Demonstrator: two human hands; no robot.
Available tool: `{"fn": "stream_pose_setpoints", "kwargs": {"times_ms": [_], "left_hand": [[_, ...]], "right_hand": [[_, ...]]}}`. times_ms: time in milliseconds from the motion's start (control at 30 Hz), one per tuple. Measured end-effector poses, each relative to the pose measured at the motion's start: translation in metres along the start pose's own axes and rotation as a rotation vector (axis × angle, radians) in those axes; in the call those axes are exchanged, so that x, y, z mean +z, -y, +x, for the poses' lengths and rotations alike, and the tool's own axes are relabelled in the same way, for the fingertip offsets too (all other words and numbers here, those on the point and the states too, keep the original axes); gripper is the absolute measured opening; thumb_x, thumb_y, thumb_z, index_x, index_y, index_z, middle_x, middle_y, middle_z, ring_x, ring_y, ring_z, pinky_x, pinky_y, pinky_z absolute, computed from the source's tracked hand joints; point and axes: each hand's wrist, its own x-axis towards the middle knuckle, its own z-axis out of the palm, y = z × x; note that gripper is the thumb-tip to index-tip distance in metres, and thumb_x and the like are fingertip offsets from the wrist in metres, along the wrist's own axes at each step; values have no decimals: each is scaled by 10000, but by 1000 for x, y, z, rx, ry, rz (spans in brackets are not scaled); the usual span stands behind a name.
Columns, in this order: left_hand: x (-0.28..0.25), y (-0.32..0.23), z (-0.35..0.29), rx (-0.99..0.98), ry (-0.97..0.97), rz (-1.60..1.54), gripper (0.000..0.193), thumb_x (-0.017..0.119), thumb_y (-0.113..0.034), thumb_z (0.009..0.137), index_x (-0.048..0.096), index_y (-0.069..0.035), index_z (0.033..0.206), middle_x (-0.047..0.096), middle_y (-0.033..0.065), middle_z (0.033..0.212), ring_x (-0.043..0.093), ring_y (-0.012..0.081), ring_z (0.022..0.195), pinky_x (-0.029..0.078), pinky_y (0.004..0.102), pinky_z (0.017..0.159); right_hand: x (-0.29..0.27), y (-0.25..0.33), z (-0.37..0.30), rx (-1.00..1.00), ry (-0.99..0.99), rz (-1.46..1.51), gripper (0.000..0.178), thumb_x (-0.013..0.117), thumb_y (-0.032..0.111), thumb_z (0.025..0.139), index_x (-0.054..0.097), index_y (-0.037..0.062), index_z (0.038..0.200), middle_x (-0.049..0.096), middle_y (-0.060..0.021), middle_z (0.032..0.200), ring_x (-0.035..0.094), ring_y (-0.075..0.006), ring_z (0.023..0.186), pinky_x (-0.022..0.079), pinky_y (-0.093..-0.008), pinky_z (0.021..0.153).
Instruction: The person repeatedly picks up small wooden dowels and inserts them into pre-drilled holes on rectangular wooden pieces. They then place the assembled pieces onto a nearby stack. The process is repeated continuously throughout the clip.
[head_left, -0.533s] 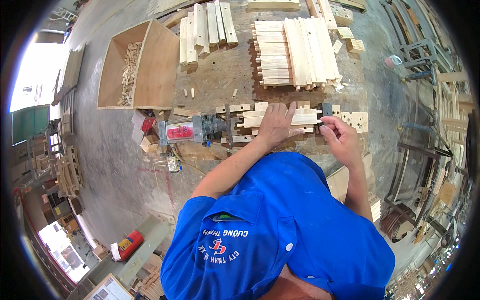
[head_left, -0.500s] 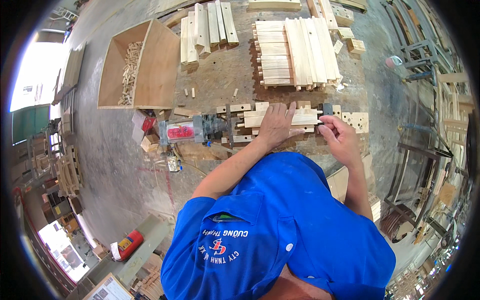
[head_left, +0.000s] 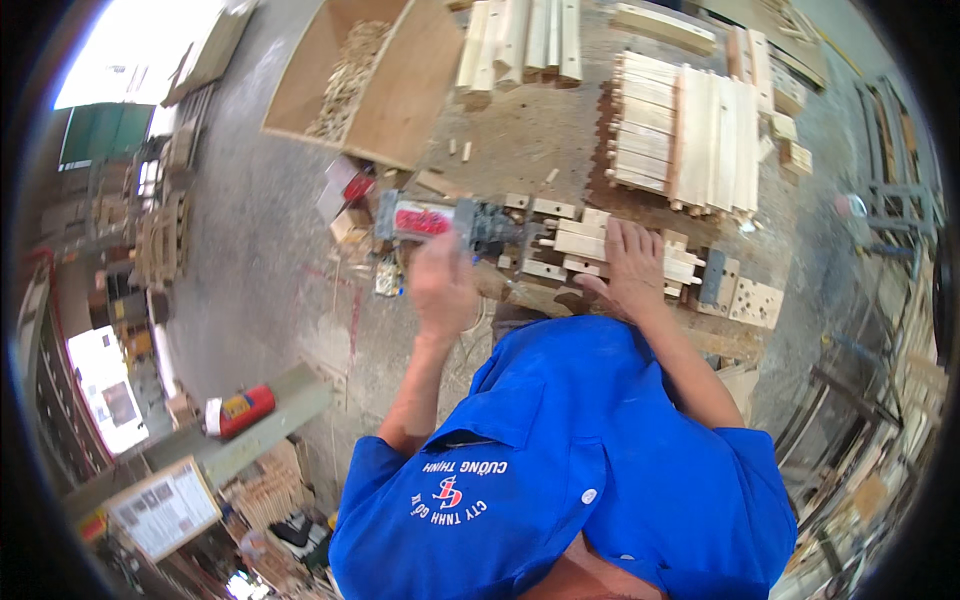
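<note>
A pale wooden rail (head_left: 577,240) with dowel-like pins at its ends lies in a clamping jig with drilled wooden blocks (head_left: 545,270). My right hand (head_left: 637,275) rests on the rail's right part, fingers laid flat across it and thumb spread toward my body. Left of the rail sits a grey clamp cylinder (head_left: 490,224) with a red-marked body. My left hand (head_left: 443,290) is beside that body, in front of its near edge. Motion smears its fingers, so I cannot see whether they touch anything.
An open plywood box (head_left: 420,90) of small dowels stands at the far left of the worktable. Stacked wooden rails (head_left: 715,140) lie beyond the jig at right, with longer bars (head_left: 520,40) farther back. A drilled block (head_left: 755,303) sits at the jig's right end.
My left hand has left the rail and moved left to the clamp cylinder. My right hand has moved from the rail's right end onto its top. The whole view has shifted and tilted.
</note>
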Motion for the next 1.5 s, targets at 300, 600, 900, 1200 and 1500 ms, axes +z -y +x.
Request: {"fn": "stream_pose_setpoints", "kwargs": {"times_ms": [300, 600, 900, 1200, 1500], "left_hand": [[-32, 121, -8, -642, 138, 366, 413, 493, -349, 1129, 672, 5, 1244, 726, 317, 1085, 706, 489, 1039, 535, 597, 901], [7, 137, -28, -780, -257, 145, 468, 420, -313, 1136, 673, 80, 1145, 716, 344, 1111, 676, 523, 1058, 499, 586, 919], [7, 134, -30, -683, -168, 256, 422, 470, -279, 1132, 644, 91, 1241, 707, 356, 1191, 663, 537, 1142, 515, 585, 960], [-2, 130, -17, -604, 171, 602, 334, 523, -230, 1108, 630, 37, 1277, 760, 307, 1062, 738, 502, 951, 580, 576, 824], [-3, 142, -36, -679, -151, 242, 378, 481, -257, 1107, 638, 74, 1204, 705, 341, 1140, 668, 536, 1076, 502, 589, 925]], "right_hand": [[5, -8, -1, -56, 26, -26, 1095, 961, 307, 648, 430, 37, 1567, 561, -149, 1334, 549, -349, 1244, 390, -523, 1105], [5, -9, 0, -44, 7, -74, 1076, 947, 365, 674, 440, 32, 1562, 576, -145, 1333, 549, -342, 1244, 391, -508, 1116], [0, -13, -4, 30, 71, -37, 1070, 956, 355, 650, 440, 66, 1542, 575, -157, 1336, 556, -359, 1214, 405, -532, 1091], [0, -15, -5, -33, 29, -69, 1017, 919, 359, 711, 442, 25, 1545, 582, -173, 1294, 562, -361, 1219, 388, -526, 1112], [-2, -10, -1, 0, 75, -11, 1087, 962, 437, 688, 425, 58, 1553, 581, -159, 1336, 551, -358, 1254, 383, -536, 1126]]}}
